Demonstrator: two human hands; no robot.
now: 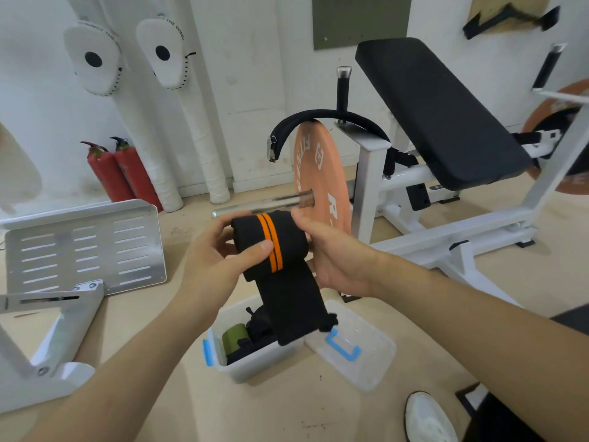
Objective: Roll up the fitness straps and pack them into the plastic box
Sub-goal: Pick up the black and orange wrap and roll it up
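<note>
Holding a partly rolled black elastic fitness strap with two orange stripes [287, 239] in the air, the person grips the roll from both sides. The left hand [216, 260] curls round the roll's left end, with its thumb laid across the front just beside the orange stripes. The right hand [331, 256] clasps the right end, thumb on top and fingers curled behind. The unrolled tail of the strap hangs straight down from the roll, and its lower edge ends in front of the open top of a clear rectangular plastic box with blue clips [251, 366]; whether the tail touches the box cannot be told. The box stands on the tan floor directly below the hands. Inside it lie a green rolled strap [234, 338] at the left and a bundle of black straps [258, 327] beside it. A clear plastic lid with a blue clip [366, 362] lies flat on the floor against the box's right side. Behind the hands an orange round weight plate [318, 173] sits on a steel bar, with a black padded strap with a metal buckle [328, 118] draped over its top edge. To the right is a white-framed bench with a black cushion [439, 116], and two red fire extinguishers [124, 173] stand against the white wall at the left.
</note>
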